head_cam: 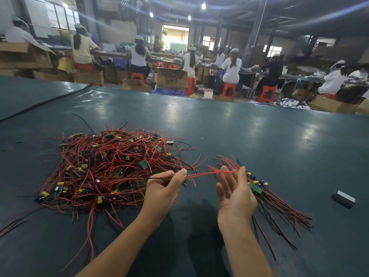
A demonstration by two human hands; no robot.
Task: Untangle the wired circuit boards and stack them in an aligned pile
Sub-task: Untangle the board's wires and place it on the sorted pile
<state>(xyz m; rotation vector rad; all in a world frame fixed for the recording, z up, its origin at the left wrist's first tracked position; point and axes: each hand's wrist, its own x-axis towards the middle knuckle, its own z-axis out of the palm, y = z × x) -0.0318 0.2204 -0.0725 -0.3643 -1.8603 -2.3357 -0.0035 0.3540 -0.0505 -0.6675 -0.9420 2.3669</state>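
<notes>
A big tangled heap (107,164) of red and black wires with small green circuit boards and yellow and blue parts lies on the dark green table (229,132), left of centre. My left hand (165,188) pinches a red and black wire pair at the heap's right edge. That red wire (211,173) stretches right to the fingertips of my right hand (235,194), which is held palm-up with straight fingers. Behind my right hand lies an aligned bundle of boards (256,185), their wires fanning toward the lower right.
A small grey rectangular block (343,198) lies on the table at the right. A black cable (40,104) runs across the far left of the table. Beyond the far edge, seated people work at benches among cardboard boxes and orange stools.
</notes>
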